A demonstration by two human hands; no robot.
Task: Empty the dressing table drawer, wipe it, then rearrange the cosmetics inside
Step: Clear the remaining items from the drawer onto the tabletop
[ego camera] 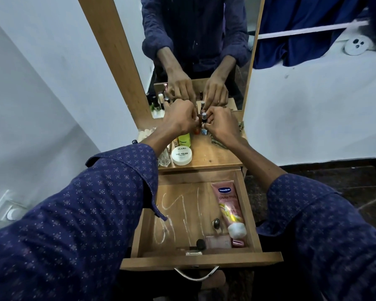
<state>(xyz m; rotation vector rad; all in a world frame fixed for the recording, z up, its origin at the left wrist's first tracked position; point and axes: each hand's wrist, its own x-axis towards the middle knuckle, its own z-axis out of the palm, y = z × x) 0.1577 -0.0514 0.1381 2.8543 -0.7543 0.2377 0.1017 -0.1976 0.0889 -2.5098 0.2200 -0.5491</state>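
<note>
At the far left of the frame a white wall runs down to a switch plate [9,210] in the lower left. The left sleeve [78,213], dark blue with small dots, crosses the lower left toward the centre. The left hand [178,118] is above centre, fingers curled among small bottles [201,120] standing at the back of the worktop [217,153]; what it grips cannot be told. Just below it on the worktop stand a clear glass bottle [164,158], a green tube [185,140] and a round white tub [181,155] marked nail polish.

The drawer [202,260] is pulled out in the lower centre, its metal handle [197,274] toward the bottom edge. White streaks mark its wooden floor on the left. Near its front wall lie a black cap [200,244], a small dark bottle [215,223] and a pink flat case [218,242]. Along its right side lies a pink lotion tube [229,210], white cap toward the front.

The right hand [219,124] is just right of centre, fingers curled and pinching a silver-capped bottle [204,118] in the cluster. The mirror [195,51] in the upper centre reflects both hands and the bottles. The right sleeve [326,231] fills the lower right. A blue cloth [308,35] hangs in the upper right.
</note>
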